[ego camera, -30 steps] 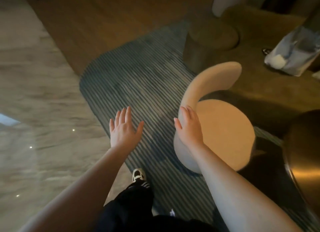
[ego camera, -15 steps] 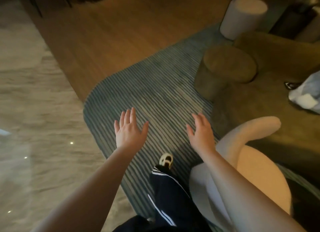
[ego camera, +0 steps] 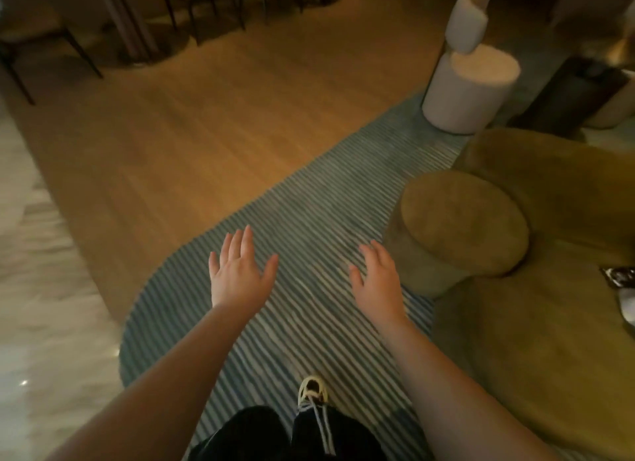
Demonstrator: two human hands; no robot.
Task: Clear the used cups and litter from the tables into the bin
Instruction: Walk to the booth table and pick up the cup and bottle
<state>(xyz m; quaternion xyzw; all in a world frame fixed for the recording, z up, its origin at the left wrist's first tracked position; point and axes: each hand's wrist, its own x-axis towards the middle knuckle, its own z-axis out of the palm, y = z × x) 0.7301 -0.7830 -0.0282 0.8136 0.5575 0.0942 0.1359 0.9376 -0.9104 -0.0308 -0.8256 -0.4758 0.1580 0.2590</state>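
Both of my hands are held out in front of me over a striped blue rug point(ego camera: 309, 220), palms down, holding nothing. My left hand point(ego camera: 238, 273) has its fingers straight and spread. My right hand point(ego camera: 376, 280) is also flat with relaxed fingers, just left of an olive round seat. A small dark wrapper point(ego camera: 620, 275) and the edge of a pale plastic bag point(ego camera: 628, 309) lie on the olive surface at the far right edge. No cup and no bin show in this view.
An olive round stool point(ego camera: 460, 220) and a larger olive seat point(ego camera: 549, 323) fill the right side. A pale cylindrical stool with a curved back point(ego camera: 470, 89) stands farther ahead. Dark chairs point(ego camera: 41, 41) line the back. Wood floor lies ahead, marble floor at left.
I have walked forward along the rug. The pale chair that my right hand was over has dropped out of view behind me. Both hands stay open and empty.
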